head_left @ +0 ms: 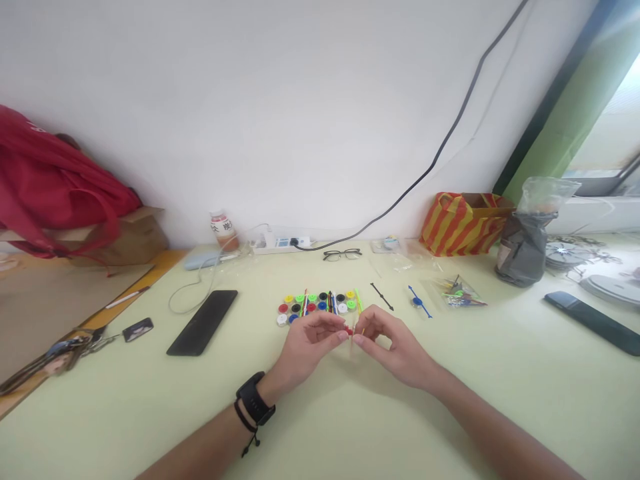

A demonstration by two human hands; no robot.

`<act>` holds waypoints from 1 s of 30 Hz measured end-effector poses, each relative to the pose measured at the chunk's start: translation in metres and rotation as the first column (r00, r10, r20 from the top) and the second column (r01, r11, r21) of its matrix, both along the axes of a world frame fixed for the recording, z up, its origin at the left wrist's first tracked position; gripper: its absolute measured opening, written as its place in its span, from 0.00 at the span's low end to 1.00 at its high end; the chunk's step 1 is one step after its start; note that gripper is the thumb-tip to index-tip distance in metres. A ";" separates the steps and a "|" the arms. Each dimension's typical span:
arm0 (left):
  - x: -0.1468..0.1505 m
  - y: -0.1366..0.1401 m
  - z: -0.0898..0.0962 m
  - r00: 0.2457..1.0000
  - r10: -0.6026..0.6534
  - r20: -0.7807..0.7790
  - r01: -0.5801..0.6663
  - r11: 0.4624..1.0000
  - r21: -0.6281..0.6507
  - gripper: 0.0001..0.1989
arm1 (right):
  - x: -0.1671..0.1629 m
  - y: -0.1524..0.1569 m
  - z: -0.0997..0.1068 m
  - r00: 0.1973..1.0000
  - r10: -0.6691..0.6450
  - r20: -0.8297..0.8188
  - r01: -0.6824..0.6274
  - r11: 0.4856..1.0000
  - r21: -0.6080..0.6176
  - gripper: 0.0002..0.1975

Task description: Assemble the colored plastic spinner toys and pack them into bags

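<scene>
My left hand [317, 341] pinches a small red plastic piece [349, 331] between thumb and fingertips. Right beside it, my right hand [393, 343] is closed in a pinch at the same piece; the fingers hide most of its shape. A blurred thin strip shows just below the fingertips. Behind the hands lie rows of small round discs [311, 307] in several colours, with thin arrow-shaped sticks [359, 301] among them. To the right are a black arrow stick [382, 297] and a blue arrow stick [425, 309] with a blue disc [417, 303] at its middle.
A clear bag of small parts [457, 293] lies at the right. Eyeglasses [343, 255], a power strip [280, 245] and a bottle [224, 231] stand along the wall. A black phone [203, 323] lies left, a dark long device [593, 321] right. A striped bag [463, 227] stands behind.
</scene>
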State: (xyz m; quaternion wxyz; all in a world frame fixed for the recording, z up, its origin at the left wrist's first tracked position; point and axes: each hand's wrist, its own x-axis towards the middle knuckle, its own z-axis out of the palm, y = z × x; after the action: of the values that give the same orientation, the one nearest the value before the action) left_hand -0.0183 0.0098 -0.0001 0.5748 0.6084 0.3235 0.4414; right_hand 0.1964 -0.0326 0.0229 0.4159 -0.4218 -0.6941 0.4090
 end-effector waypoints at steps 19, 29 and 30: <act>-0.002 -0.005 -0.001 0.870 0.142 -0.473 0.084 0.901 0.425 0.10 | 0.030 0.012 0.002 0.753 -0.192 0.629 0.091 0.978 0.189 0.09; -0.001 -0.011 0.000 0.730 0.210 -0.651 0.308 0.749 0.586 0.16 | 0.079 0.035 -0.014 0.266 -0.288 0.920 0.453 0.880 0.144 0.11; 0.000 -0.012 0.001 0.721 0.209 -0.661 0.322 0.743 0.586 0.17 | 0.079 0.037 -0.016 0.259 -0.300 0.918 0.468 0.870 0.152 0.10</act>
State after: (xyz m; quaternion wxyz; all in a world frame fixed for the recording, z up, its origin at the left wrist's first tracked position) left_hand -0.0183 -0.0018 0.0006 0.1694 0.9009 0.3132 0.2482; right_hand 0.2757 0.0045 0.0065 0.0090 -0.7615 -0.6470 0.0389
